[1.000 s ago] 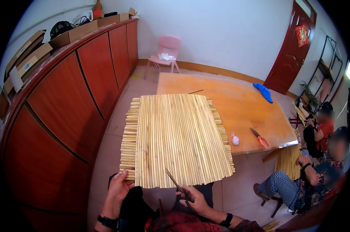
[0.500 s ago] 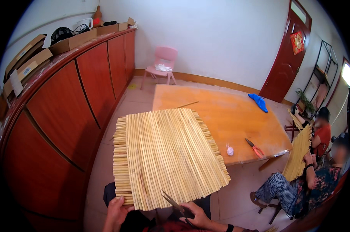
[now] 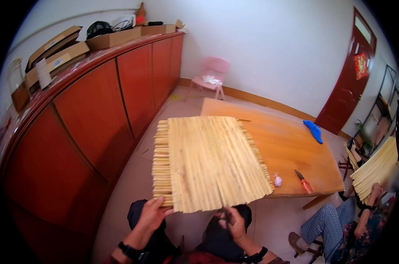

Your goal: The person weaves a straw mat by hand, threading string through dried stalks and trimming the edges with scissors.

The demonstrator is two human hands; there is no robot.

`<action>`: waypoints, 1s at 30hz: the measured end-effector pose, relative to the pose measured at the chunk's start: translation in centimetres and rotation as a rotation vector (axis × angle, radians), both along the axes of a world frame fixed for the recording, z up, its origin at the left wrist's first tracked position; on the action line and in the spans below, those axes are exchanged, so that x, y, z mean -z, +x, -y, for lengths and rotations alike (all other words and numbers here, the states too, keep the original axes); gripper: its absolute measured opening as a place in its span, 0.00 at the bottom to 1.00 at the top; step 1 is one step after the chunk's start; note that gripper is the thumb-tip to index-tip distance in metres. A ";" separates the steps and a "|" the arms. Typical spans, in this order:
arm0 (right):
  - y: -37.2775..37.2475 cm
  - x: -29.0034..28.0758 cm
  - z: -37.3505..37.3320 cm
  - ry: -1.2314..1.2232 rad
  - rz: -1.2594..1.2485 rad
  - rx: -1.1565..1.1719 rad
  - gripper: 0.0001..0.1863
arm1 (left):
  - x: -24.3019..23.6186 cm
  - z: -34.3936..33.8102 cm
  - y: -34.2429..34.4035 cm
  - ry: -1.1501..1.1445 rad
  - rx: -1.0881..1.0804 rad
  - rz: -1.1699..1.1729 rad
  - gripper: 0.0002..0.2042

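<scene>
A mat of straw-coloured reed stalks (image 3: 212, 163) rests on the near left part of the table, its near edge over my lap. Its top stalks run away from me, and ends of crosswise stalks stick out at left and right. My left hand (image 3: 152, 214) pinches the near left corner. In my right hand (image 3: 234, 225) is a pair of dark scissors (image 3: 226, 214), held by the handles, blades pointing up at the mat's near edge. Blur hides whether the blades touch a stalk.
The orange table (image 3: 292, 154) bears red-handled pliers (image 3: 304, 181), a small ball of pale string (image 3: 277, 179) and a blue cloth item (image 3: 313, 131). Red cabinets (image 3: 94, 99) line the left. A pink chair (image 3: 216, 72) stands behind. At right, a seated person (image 3: 331, 226) holds another mat (image 3: 375, 167).
The view has swung left, so everything sits farther right. The mat's near edge has lifted away from me. My right hand has turned the scissors more upright against that edge.
</scene>
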State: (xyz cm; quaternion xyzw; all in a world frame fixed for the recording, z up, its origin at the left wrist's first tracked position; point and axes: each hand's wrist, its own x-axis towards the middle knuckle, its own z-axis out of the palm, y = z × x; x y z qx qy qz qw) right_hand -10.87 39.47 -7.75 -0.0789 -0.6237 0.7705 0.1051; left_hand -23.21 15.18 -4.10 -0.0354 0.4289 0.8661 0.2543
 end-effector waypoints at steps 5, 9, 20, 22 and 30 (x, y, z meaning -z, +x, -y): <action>-1.3 -0.5 -1.9 0.067 0.012 0.106 0.22 | 1.2 -3.7 0.4 0.093 0.142 0.143 0.18; -0.7 -1.4 -1.1 -0.010 0.113 0.116 0.22 | 2.4 -2.5 -0.1 0.013 0.305 0.107 0.22; 5.2 0.0 3.6 -0.072 0.273 -0.179 0.21 | 3.2 0.3 -0.1 -0.034 0.323 0.033 0.14; 5.7 -0.8 4.2 0.117 0.360 -0.250 0.22 | 3.6 0.2 -0.1 -0.001 0.273 0.035 0.13; 6.2 1.2 3.1 0.143 0.357 -0.294 0.23 | 2.8 -1.6 -0.1 -0.097 0.327 -0.017 0.14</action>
